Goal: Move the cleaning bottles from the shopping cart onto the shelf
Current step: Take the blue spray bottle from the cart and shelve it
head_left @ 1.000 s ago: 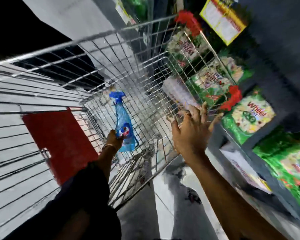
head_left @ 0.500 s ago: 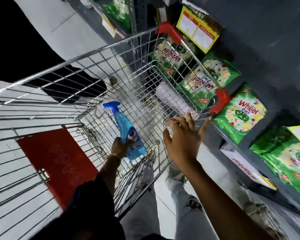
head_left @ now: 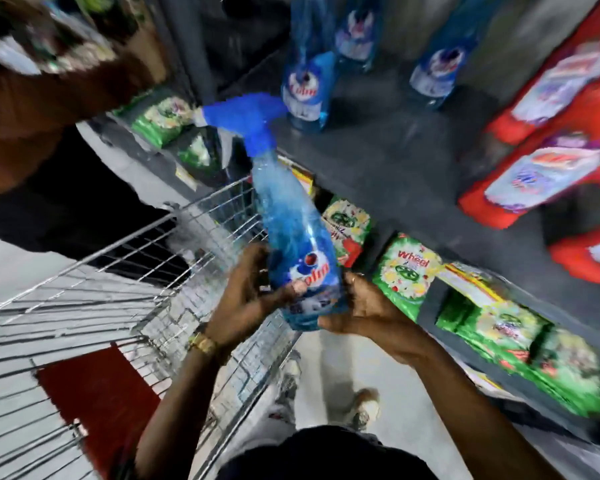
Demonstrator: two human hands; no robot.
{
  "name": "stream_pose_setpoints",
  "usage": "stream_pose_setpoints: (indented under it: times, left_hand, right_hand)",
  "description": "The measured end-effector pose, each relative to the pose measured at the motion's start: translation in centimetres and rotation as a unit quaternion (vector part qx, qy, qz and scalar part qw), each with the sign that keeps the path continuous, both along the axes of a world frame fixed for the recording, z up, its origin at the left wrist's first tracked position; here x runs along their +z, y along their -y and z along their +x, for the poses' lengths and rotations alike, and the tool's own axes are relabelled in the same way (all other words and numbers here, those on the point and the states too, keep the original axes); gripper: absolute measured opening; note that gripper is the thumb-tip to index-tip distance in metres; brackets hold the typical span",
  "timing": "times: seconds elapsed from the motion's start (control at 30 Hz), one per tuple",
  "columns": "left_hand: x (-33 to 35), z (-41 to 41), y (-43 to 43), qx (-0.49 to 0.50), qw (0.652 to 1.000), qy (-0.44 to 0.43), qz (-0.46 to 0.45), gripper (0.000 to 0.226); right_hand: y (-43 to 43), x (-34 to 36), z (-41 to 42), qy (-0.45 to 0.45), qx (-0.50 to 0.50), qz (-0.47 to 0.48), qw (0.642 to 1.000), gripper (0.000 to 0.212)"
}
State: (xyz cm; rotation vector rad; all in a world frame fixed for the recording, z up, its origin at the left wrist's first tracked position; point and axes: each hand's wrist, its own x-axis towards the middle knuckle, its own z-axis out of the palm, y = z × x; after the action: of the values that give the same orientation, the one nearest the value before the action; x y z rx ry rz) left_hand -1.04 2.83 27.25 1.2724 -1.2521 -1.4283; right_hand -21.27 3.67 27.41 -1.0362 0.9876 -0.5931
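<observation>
A blue spray bottle (head_left: 293, 237) with a blue trigger head is held upright in front of the dark shelf (head_left: 378, 161), above the wire shopping cart (head_left: 125, 271). My left hand (head_left: 246, 299) grips its lower body from the left. My right hand (head_left: 361, 310) closes around its base from the right. Three similar blue bottles (head_left: 307, 81) stand at the back of the shelf. The cart's inside is largely hidden and blurred.
Red detergent packs (head_left: 548, 168) lie on the shelf's right side. Green washing-powder bags (head_left: 406, 275) fill the lower shelf. Another person's arm (head_left: 49, 91) reaches across the upper left. The cart's red seat flap (head_left: 97, 403) is at lower left.
My left hand lifted the spray bottle out of the cart up to shelf height. My right hand left the cart's rim and took hold of the bottle's base. The view swung up to the shelf.
</observation>
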Motion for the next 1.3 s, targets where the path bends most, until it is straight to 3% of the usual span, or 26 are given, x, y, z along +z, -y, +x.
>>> stream_pose_setpoints:
  times: [0.07,0.13,0.27,0.37,0.7,0.93,1.03,1.1,1.23,1.3]
  left_hand:
    - [2.2,-2.2,1.4,-0.058,0.998,0.002,-0.029,0.069]
    - [4.1,-4.7,2.4,-0.11,0.993,-0.022,-0.044,0.069]
    - [7.1,-9.1,3.9,-0.137,0.987,-0.063,-0.051,0.026]
    - [8.8,-11.8,4.9,-0.145,0.987,-0.047,-0.06,0.021]
    - [10.5,-17.1,7.0,-0.208,0.962,0.007,-0.174,0.019]
    - [10.2,-16.4,10.6,-0.249,0.938,0.069,-0.232,0.042]
    - [10.7,-15.8,13.0,-0.24,0.934,0.106,-0.243,0.04]
    - [11.0,-15.5,14.6,-0.244,0.936,0.101,-0.232,0.032]
    - [10.2,-15.0,18.1,-0.232,0.944,0.099,-0.214,0.056]
    - [9.8,-14.8,19.5,-0.219,0.945,0.107,-0.218,0.047]
  right_hand:
    - [-0.4,1.7,-2.1,-0.007,-0.052,-0.04,0.998,0.059]
    - [-0.8,3.1,-4.4,-0.02,-0.077,-0.071,0.994,0.057]
    - [-2.3,4.4,-7.8,-0.016,-0.129,-0.091,0.987,0.058]
    - [-3.4,5.2,-9.6,-0.029,-0.161,-0.118,0.979,0.056]
    - [-3.9,6.0,-13.3,-0.015,-0.221,-0.164,0.961,0.051]
    - [-0.3,4.4,-11.8,-0.031,-0.263,-0.209,0.941,0.061]
    - [3.3,4.0,-10.5,-0.06,-0.294,-0.248,0.921,0.072]
    - [5.8,4.2,-9.8,-0.09,-0.308,-0.295,0.9,0.066]
    - [10.7,4.1,-8.4,-0.189,-0.344,-0.369,0.843,0.062]
    - [12.8,3.4,-7.8,-0.195,-0.358,-0.372,0.834,0.066]
